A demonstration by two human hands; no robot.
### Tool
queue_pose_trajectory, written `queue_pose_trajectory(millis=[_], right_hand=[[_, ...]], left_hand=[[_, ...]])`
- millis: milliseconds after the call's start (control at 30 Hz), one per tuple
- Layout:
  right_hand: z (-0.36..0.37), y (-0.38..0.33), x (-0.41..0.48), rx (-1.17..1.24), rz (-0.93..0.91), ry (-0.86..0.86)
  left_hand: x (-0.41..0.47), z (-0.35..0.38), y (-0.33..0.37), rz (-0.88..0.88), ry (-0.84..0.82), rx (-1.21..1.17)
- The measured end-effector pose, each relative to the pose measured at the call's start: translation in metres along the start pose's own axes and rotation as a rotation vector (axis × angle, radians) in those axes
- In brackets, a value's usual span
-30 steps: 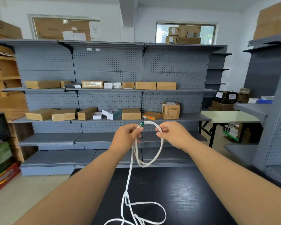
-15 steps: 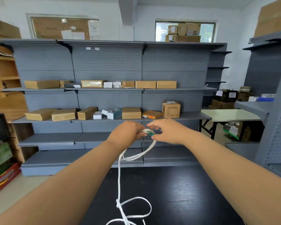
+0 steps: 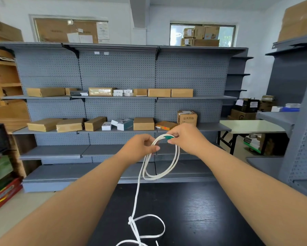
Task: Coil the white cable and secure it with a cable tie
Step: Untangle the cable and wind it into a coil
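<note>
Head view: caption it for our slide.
Left hand and right hand hold a looped white cable above a black wooden table.

black table (image 3: 211, 213), loose white cable (image 3: 130, 220) loops

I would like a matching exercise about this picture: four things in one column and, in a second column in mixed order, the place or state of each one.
Column 1
1. left hand
2. right hand
3. loose cable part
4. cube-shaped cardboard box

Column 2
A. lies on the black table
B. stands on the grey shelf
C. pinches the green connector
D. grips the left side of the coil

Pairs: 1-D, 2-C, 3-A, 4-B
</note>
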State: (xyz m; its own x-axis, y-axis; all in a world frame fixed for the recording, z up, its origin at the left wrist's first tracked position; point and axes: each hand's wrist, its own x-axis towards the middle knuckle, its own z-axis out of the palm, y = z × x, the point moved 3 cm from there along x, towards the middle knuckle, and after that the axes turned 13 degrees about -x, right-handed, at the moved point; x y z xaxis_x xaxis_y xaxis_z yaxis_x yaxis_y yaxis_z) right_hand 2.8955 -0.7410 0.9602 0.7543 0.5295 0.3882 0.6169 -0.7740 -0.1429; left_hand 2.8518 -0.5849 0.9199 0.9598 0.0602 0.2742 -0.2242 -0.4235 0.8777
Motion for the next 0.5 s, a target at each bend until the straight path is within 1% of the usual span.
queue_pose_trajectory(millis=[100,167,300,400,500], right_hand=[[-0.003,0.010,-0.001,0.095,0.083,0.050],[-0.003,0.018,-0.003,0.232,0.161,0.079],[0.001,0.030,-0.011,0.527,0.312,0.134],[0.009,0.039,-0.016,0.691,0.409,0.137],[0.020,0.043,-0.019,0.765,0.460,0.117]], left_hand=[[-0.005,0.000,-0.010,-0.107,-0.056,-0.191],[-0.008,-0.003,-0.014,-0.145,-0.074,-0.231],[-0.011,-0.010,-0.016,-0.180,-0.074,-0.244],[-0.009,-0.017,-0.016,-0.171,-0.004,-0.253],[-0.003,-0.024,-0.009,-0.083,0.089,-0.098]])
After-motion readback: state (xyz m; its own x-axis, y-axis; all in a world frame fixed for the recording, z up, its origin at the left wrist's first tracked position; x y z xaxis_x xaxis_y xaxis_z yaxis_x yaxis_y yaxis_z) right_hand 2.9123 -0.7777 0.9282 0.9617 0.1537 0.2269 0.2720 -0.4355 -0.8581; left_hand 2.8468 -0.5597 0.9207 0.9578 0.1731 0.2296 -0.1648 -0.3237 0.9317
